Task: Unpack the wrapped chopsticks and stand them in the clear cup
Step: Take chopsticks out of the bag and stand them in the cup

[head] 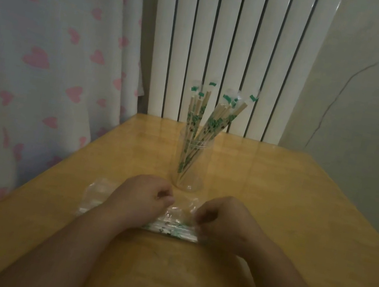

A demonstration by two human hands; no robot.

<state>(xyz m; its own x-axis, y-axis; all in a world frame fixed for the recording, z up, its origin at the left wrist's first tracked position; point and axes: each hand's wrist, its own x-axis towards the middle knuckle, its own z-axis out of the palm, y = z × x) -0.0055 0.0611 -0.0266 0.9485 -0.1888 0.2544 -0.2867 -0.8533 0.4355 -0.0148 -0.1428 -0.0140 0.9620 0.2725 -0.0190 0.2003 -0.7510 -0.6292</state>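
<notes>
Bare forearms – no sleeves, both hands ungloved

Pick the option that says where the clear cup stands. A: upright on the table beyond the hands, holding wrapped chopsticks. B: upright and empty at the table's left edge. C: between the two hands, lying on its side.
A: the clear cup stands upright beyond both hands, with wrapped chopsticks leaning inside.

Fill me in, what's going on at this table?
A person is unpacking chopsticks. Both hands, left hand and right hand, work at a crinkled clear plastic bag of green-printed wrapped chopsticks lying on the yellow wooden table. Behind it, a clear plastic cup already holds several wrapped pairs standing upright.
</notes>
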